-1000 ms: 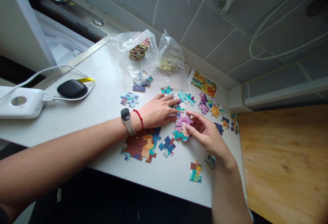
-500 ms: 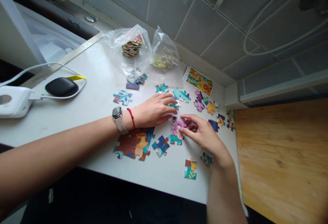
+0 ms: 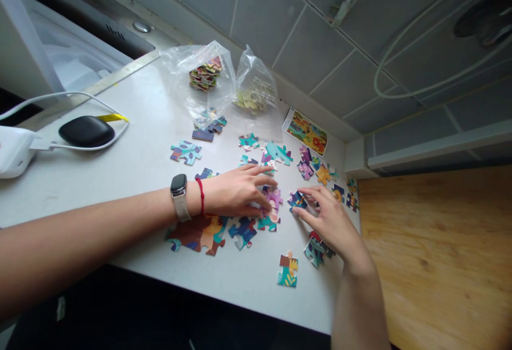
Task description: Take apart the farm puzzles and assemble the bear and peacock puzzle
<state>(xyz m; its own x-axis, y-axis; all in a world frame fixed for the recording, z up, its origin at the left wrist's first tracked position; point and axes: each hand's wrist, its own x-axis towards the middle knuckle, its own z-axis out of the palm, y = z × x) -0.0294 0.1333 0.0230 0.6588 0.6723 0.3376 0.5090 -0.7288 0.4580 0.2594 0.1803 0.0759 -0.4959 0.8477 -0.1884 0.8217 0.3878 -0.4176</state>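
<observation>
My left hand (image 3: 244,190) lies palm down with its fingers spread. Its fingertips rest on a joined strip of pink and teal puzzle pieces (image 3: 273,203). My right hand (image 3: 330,216) pinches a dark blue puzzle piece (image 3: 296,201) between thumb and fingers, just right of that strip. Partly under my left wrist is a joined brown section (image 3: 200,232) of the puzzle. A blue puzzle piece (image 3: 243,231) sits beside it. Nearer the front edge are a brown and teal piece (image 3: 288,270) and some dark green pieces (image 3: 315,249), partly covered by my right hand.
Two clear plastic bags (image 3: 212,72) with puzzle pieces stand at the back. A picture card (image 3: 307,132) leans near the wall, with loose pieces (image 3: 323,175) in front. A black oval object (image 3: 87,131) and white cable lie left. A wooden board (image 3: 432,248) is at right.
My right hand has left the pink strip and now pinches a dark blue piece to its right. My left hand has come down onto the strip. The view has shifted slightly.
</observation>
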